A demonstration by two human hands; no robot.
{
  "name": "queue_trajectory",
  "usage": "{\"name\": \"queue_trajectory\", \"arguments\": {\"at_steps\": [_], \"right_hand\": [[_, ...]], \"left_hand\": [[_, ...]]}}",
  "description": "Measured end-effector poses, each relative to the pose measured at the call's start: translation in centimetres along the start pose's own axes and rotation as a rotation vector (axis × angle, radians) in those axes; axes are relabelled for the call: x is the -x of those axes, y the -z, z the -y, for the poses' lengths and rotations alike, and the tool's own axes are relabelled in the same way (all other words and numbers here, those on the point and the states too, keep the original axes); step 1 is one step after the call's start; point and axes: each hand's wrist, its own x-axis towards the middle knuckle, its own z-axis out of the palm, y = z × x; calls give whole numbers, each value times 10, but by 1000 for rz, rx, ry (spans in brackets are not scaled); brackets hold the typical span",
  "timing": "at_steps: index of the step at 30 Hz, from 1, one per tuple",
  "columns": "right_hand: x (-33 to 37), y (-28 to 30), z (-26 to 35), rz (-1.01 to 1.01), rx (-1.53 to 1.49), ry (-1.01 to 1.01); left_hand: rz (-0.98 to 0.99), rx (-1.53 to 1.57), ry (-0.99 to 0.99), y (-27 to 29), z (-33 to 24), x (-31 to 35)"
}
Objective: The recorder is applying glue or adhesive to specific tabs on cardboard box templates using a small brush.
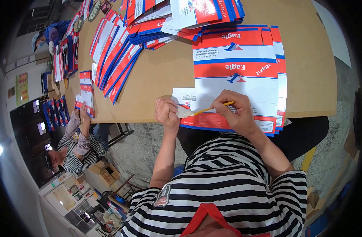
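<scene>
My left hand (167, 114) is closed on a small white, crumpled-looking piece (184, 112), whose exact kind I cannot make out. Between the thumb and fingers of my right hand (236, 110) is a thin yellow stick (206, 110). Its far tip meets the white piece in front of my left hand. Both hands are over the near edge of a flat printed carton sheet (236, 91), red, white and blue, at the front of the table. More sheets lie beneath it, their edges showing on the right.
The brown table (307, 71) bears a tall heap of carton sheets (189, 19) at the back and a fanned stack (116, 55) on its left. Farther left, a person in a striped shirt (84, 148) handles a carton (85, 93). An open cardboard box (108, 172) sits on the floor.
</scene>
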Motion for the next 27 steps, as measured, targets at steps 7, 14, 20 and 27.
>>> {"name": "queue_trajectory", "arguments": {"at_steps": [7, 14, 20, 27], "right_hand": [[1, -9, -14, -65, -47, -30], [4, -2, -9, -95, -54, -73], [-1, -9, -14, -106, -68, -27], [0, -6, -13, -36, -96, -40]], "left_hand": [[-7, 2, -9, -2, -3, -3], [-27, 22, -3, -2, 0, 1], [-12, 25, 14, -1, 1, 2], [-6, 40, 26, -1, 0, 1]]}}
